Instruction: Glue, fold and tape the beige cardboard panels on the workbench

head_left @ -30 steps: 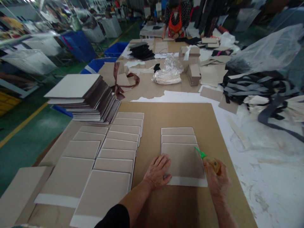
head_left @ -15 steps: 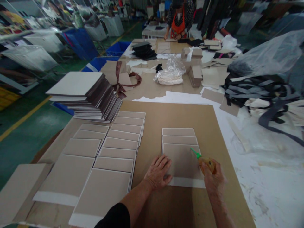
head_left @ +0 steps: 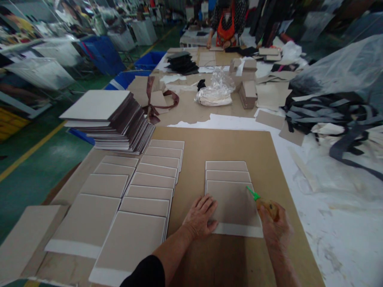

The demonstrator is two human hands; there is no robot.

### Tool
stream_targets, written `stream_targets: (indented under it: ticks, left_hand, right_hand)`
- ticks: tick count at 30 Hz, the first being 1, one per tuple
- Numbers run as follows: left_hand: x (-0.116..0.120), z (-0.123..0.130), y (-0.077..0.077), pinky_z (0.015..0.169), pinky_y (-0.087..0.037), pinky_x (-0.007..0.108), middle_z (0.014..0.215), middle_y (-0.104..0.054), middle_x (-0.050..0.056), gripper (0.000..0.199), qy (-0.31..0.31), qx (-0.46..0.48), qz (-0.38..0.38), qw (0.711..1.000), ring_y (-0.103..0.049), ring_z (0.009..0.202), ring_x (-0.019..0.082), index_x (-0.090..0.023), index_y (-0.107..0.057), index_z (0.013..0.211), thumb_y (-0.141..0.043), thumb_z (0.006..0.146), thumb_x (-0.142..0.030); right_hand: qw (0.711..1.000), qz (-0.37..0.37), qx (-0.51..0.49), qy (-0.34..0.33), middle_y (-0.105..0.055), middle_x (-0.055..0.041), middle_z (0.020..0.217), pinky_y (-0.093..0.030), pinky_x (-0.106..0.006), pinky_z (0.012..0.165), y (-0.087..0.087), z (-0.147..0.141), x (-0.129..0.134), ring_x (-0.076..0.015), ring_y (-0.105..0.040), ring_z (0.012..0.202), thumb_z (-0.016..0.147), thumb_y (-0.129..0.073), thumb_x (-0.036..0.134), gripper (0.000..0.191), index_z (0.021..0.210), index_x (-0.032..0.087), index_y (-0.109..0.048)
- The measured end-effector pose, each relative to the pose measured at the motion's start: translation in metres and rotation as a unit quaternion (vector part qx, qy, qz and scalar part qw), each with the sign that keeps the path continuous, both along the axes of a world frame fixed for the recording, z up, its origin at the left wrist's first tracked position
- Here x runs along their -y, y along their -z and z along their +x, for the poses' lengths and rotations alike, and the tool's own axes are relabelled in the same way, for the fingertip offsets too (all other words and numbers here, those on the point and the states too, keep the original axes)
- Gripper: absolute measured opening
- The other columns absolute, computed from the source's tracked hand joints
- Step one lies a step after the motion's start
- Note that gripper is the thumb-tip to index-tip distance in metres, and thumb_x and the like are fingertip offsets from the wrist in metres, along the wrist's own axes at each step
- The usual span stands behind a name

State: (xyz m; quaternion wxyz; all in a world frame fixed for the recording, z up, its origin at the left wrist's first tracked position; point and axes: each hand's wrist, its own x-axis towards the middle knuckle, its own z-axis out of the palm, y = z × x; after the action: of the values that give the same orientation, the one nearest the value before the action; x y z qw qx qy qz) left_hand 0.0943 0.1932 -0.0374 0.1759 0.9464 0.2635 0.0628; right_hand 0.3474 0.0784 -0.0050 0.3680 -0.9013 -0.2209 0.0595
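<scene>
My right hand (head_left: 277, 227) is wrapped round a glue bottle (head_left: 267, 207), amber with a thin green nozzle. The nozzle tip sits at the upper right part of the nearest beige panel (head_left: 231, 205); whether it touches cannot be made out. That panel has a pale strip along its near edge and overlaps two more panels behind it. My left hand (head_left: 201, 215) lies with fingers extended on the panel's left edge. Left of it, overlapping rows of similar panels (head_left: 140, 227) run away from me.
A tall stack of boards (head_left: 98, 107) stands at the back left. Dark straps (head_left: 329, 111) and clear plastic (head_left: 341, 67) lie at the right. A bagged bundle (head_left: 215, 95) sits farther back. Across the tables, a person in an orange apron (head_left: 225, 34) is at work.
My right hand has moved the glue bottle a little to the right, its nozzle shifting toward the panel's right edge. My left hand stays in place on the panel.
</scene>
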Motion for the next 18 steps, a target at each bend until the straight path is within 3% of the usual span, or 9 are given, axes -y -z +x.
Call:
stream_targets:
  ticks: [6,12,18]
  left_hand:
    - [-0.001,0.000,0.000,0.118,-0.019,0.047,0.150,-0.042,0.007,0.067,0.000,-0.004,0.002,1.000,-0.025,0.143,0.027,-0.023,-0.034,0.147,-0.049,0.088,-0.052]
    - [0.000,0.000,-0.002,0.118,-0.019,0.046,0.149,-0.043,0.006,0.068,-0.001,-0.004,0.000,1.000,-0.025,0.143,0.026,-0.023,-0.034,0.147,-0.051,0.087,-0.052]
    - [-0.001,0.000,-0.003,0.118,-0.019,0.047,0.149,-0.043,0.007,0.068,0.001,-0.013,0.000,1.000,-0.025,0.143,0.026,-0.023,-0.035,0.147,-0.049,0.087,-0.053]
  right_hand:
    - [0.998,0.004,-0.047,-0.029,-0.067,-0.0080,0.103,-0.046,-0.036,0.075,-0.001,-0.009,-0.006,-0.0263,-0.062,0.089,0.077,-0.058,0.063,0.053,0.113,0.025,-0.062]
    - [1.000,-0.010,0.017,0.005,-0.066,-0.0113,0.109,-0.045,-0.039,0.077,-0.005,0.001,0.001,-0.0285,-0.060,0.091,0.078,-0.058,0.060,0.053,0.116,0.023,-0.063]
    - [0.999,0.014,0.004,-0.033,-0.066,-0.0119,0.106,-0.045,-0.038,0.078,-0.003,-0.010,-0.003,-0.0281,-0.060,0.091,0.079,-0.057,0.062,0.053,0.113,0.021,-0.063]
